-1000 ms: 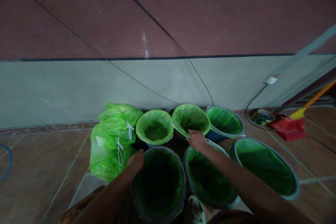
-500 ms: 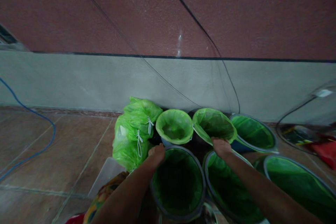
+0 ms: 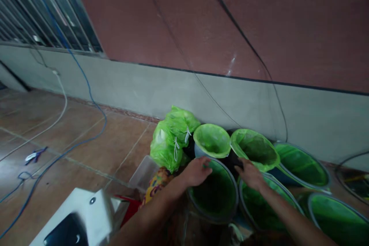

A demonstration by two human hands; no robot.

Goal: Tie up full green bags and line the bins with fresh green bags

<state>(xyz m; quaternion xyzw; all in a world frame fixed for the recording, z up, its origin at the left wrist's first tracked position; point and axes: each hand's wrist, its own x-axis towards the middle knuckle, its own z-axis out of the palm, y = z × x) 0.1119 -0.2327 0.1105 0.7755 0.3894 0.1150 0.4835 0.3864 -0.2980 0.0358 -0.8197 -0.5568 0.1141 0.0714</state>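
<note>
Both my hands reach over a cluster of round buckets lined with bright green plastic bags. My left hand lies on the far-left rim of the nearest dark-lined bucket, its fingers resting over the edge. My right hand is spread just above the rim of the bucket to its right, close to a dark gap between the bins. Past my hands stand two bins with pale green liners. Tied green bags with white drawstrings lean against the wall.
A blue-rimmed bucket and another lined bucket stand at the right. A clear plastic box, a floral cloth and a white plastic object lie near my left arm. Blue and white cables trail across the tiled floor.
My view has swung left, bringing a barred window and the white object into sight. My hands have drawn closer together above the near buckets.
</note>
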